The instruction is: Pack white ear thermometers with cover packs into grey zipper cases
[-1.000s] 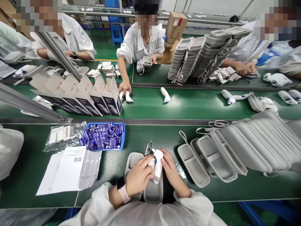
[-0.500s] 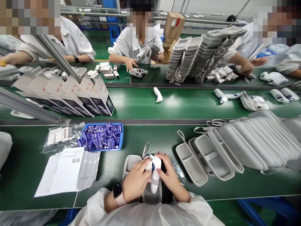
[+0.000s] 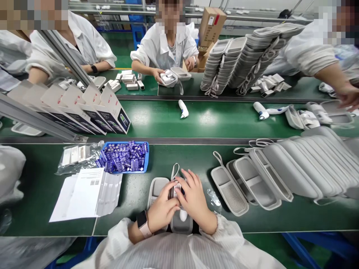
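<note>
My left hand (image 3: 162, 208), with a watch on its wrist, and my right hand (image 3: 193, 200) close around a white handheld thermometer (image 3: 183, 215). Most of the device is hidden by my fingers, and only its lower end and a small part near the top show. Both hands hold it just above an open grey zip case (image 3: 181, 225). The raised half of the case (image 3: 158, 188) lies under my left hand, and its wrist strap (image 3: 175, 171) sticks up beyond my fingers.
A blue tray of batteries (image 3: 125, 157) and a bag of white cards (image 3: 77, 155) lie ahead, with printed papers (image 3: 84, 195) nearer. Grey cases (image 3: 291, 170) are stacked to my right. A conveyor belt (image 3: 213, 125) runs beyond, carrying thermometers. Co-workers handle devices across it.
My hands have closed in over the thermometer, hiding most of it, and it sits lower over the case. The co-worker opposite now holds an open grey case.
</note>
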`<state>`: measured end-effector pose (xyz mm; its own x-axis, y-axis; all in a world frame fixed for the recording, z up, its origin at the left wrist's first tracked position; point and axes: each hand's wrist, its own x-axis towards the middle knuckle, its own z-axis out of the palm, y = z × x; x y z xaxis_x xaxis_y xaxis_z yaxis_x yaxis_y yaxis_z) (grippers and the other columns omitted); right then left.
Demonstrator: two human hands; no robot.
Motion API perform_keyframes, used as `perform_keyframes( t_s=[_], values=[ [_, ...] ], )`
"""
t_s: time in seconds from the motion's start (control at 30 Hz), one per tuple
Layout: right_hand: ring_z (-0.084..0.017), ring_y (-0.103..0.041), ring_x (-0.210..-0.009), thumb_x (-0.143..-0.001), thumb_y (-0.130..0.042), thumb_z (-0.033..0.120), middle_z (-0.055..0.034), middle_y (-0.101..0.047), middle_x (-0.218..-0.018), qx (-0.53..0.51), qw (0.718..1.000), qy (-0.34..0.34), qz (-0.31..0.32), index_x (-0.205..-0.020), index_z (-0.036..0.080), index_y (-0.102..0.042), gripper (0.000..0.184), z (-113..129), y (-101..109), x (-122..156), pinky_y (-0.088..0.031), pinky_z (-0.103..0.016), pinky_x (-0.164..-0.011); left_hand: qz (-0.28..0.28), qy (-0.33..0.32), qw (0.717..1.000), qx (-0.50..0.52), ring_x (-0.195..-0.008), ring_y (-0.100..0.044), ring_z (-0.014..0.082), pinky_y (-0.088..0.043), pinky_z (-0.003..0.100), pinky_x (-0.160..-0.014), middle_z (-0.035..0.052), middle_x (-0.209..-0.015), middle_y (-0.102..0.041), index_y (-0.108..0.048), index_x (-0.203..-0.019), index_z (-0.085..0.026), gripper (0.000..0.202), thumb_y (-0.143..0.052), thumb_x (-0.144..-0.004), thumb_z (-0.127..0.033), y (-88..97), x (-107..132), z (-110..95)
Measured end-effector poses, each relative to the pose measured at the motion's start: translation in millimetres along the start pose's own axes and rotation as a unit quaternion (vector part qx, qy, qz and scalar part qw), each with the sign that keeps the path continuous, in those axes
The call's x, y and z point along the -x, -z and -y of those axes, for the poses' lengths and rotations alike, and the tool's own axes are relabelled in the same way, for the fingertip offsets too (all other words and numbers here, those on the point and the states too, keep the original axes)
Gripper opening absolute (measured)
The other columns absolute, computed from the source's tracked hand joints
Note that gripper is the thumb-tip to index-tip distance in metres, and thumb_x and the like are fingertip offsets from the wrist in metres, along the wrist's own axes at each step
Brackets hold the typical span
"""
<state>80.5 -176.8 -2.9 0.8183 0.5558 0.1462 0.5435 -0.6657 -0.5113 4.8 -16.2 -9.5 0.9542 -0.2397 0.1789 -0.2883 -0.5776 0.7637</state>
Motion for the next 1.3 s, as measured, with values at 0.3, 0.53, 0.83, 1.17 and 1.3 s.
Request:
perform_keyframes(
  t_s=[0.3,0.53,0.83,1.17,1.3],
  values=[
    [-0.041,-0.022,-0.146,-0.088,-0.064,0.024,-0.011,-0.038,-0.154,-0.072,0.997,-0.022,0.035,-0.103,0.024,-0.075,0.018,-5,-2,-12,-0.035,-0.062,-0.112,-0.042,0.035,0.997,0.046,-0.13,-0.047,0.0241,-0.043,0.042,-0.112,0.0105,-0.14,-0.039,-0.059,-0.088,-0.02,0.012,-0.051,-0.093,-0.012,5.4,1,5],
    [-0.028,-0.04,-0.141,-0.097,-0.047,0.019,-0.008,-0.048,-0.15,-0.136,0.989,0.027,0.052,-0.128,0.027,-0.063,0.037,-11,-8,6,-0.037,-0.056,-0.115,-0.047,0.027,0.997,-0.064,-0.133,-0.043,0.0298,-0.043,0.052,-0.111,0.0114,-0.135,-0.047,-0.059,-0.093,-0.02,0.012,-0.051,-0.092,-0.011,-2.9,0,-3],
    [-0.031,-0.032,-0.148,-0.099,-0.045,0.024,-0.0046,-0.051,-0.15,-0.114,0.993,-0.005,0.023,-0.149,0.032,-0.041,0.051,-21,-12,39,-0.032,-0.063,-0.116,-0.048,0.04,0.979,-0.196,-0.129,-0.051,0.0334,-0.048,0.053,-0.104,0.0166,-0.139,-0.053,-0.056,-0.121,-0.018,0.031,-0.057,-0.091,-0.025,-2.8,16,-4],
    [-0.03,-0.065,-0.117,-0.089,-0.056,0.057,-0.0147,-0.067,-0.128,-0.425,0.843,-0.328,0.02,-0.13,0.016,-0.06,0.059,-20,-18,60,-0.054,-0.045,-0.1,-0.055,0.384,0.918,-0.084,-0.106,-0.069,0.0313,-0.056,0.047,-0.09,0.0186,-0.118,-0.069,-0.053,-0.125,-0.013,0.038,-0.037,-0.097,-0.033,18.7,66,-1],
    [-0.031,-0.067,-0.115,-0.092,-0.048,0.062,-0.0123,-0.071,-0.124,-0.537,0.771,-0.341,-0.016,-0.116,0.018,-0.066,0.054,-19,7,36,-0.053,-0.046,-0.1,-0.09,0.323,0.94,-0.071,-0.103,-0.069,0.0277,-0.055,0.042,-0.088,0.0136,-0.114,-0.071,-0.056,-0.119,-0.018,0.031,-0.036,-0.098,-0.03,40.3,18,-23]
  ],
)
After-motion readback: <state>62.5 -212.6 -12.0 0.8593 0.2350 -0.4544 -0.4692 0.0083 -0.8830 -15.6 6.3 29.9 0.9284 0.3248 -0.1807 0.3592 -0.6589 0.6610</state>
